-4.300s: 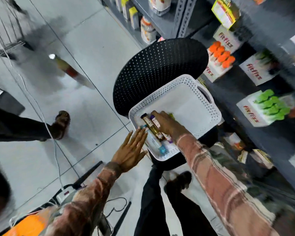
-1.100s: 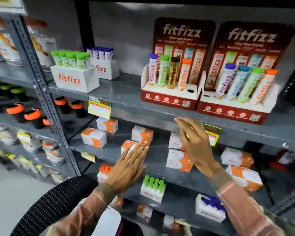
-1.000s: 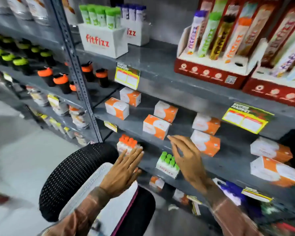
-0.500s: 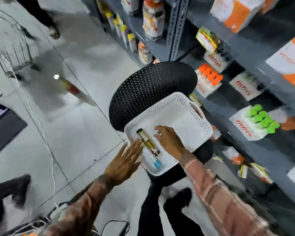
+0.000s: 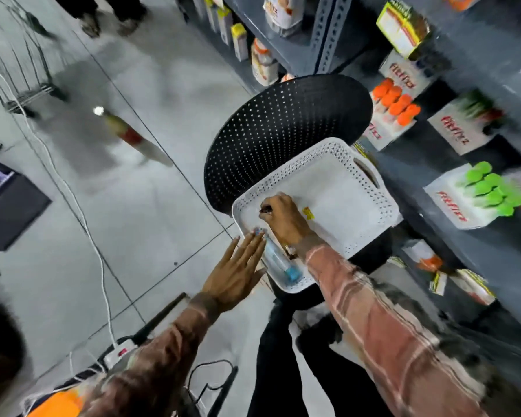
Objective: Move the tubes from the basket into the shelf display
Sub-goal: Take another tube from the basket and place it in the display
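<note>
A white perforated basket (image 5: 370, 206) rests on a black mesh chair (image 5: 283, 127). My right hand (image 5: 283, 218) is inside the basket, its fingers closed around a dark brown-gold tube whose dark cap (image 5: 265, 209) pokes out past the knuckles. A pale tube with a blue cap (image 5: 283, 263) lies along the basket's near edge. My left hand (image 5: 238, 272) is flat with spread fingers against the basket's left rim, holding nothing. The shelf unit (image 5: 451, 152) stands to the right of the chair.
White fitfizz boxes with orange-capped tubes (image 5: 394, 106) and green-capped tubes (image 5: 487, 188) sit on the lower shelves. A white cable (image 5: 103, 266) and a power strip (image 5: 119, 352) lie on the grey floor at left. Another person's feet (image 5: 109, 19) stand at the far top.
The view dropped from the shelf displays to the basket. My right hand came down empty from the shelf and closed on the brown-gold tube. My left hand stayed open by the basket rim.
</note>
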